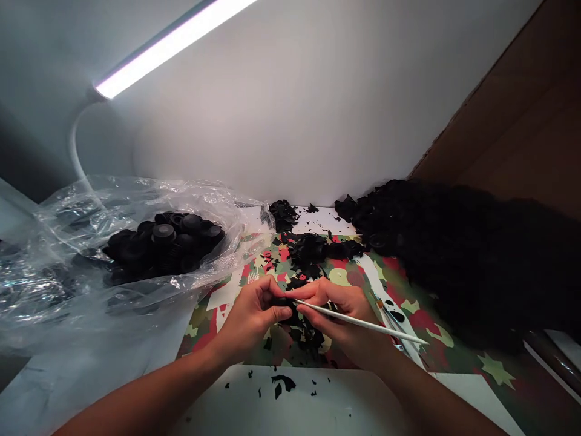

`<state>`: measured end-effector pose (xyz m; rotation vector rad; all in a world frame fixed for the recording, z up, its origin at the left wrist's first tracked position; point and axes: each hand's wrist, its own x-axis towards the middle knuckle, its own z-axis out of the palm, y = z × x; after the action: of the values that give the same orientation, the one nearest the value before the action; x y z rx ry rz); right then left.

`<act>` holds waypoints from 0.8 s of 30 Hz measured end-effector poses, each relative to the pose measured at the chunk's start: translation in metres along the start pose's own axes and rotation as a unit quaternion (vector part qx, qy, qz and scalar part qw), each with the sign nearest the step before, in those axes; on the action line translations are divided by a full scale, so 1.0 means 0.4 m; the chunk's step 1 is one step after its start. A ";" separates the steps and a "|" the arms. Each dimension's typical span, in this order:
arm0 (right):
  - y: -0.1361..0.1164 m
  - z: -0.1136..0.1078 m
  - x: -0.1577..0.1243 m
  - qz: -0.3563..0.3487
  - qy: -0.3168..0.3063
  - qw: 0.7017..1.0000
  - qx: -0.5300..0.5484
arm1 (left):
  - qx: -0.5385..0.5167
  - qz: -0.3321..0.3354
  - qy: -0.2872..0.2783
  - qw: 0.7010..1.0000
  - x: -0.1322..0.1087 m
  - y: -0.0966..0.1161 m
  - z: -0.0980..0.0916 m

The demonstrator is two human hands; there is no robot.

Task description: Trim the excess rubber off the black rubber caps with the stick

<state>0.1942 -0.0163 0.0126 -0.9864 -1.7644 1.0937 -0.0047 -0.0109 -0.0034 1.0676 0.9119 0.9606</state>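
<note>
My left hand [252, 312] is closed, with a small black piece [282, 301] pinched between thumb and fingers; most of the piece is covered, so its shape is unclear. Beside it, my right hand [347, 312] grips a thin white stick [376, 327] like a pen. The stick's front end meets the black piece at the fingertips, and its pointed back end sticks out to the right. Both hands are close together over a patterned red, green and cream sheet [197, 332]. Black scraps [308, 336] lie on the sheet beneath them.
Round black caps [163, 233] fill a clear plastic bag [218, 194] at the left. A large black heap [445, 242] rises at the right, by a brown cardboard panel [521, 109]. Slim tools [391, 321] lie near my right hand. A lit lamp [172, 48] hangs overhead.
</note>
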 end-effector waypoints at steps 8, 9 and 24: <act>0.003 -0.011 0.002 -0.003 -0.021 0.999 0.035 | -0.035 -0.016 -0.019 0.999 0.003 -0.006 -0.002; 0.003 -0.012 0.002 -0.001 -0.023 0.999 0.043 | -0.037 -0.013 -0.020 0.999 0.003 -0.006 -0.003; 0.036 0.016 0.010 -0.266 0.079 0.920 -0.277 | -0.098 -0.052 -0.071 0.991 0.004 -0.009 -0.007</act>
<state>0.1899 -0.0101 -0.0016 -0.7996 -2.0779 0.1644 -0.0063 -0.0091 -0.0077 0.9014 0.7336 0.8583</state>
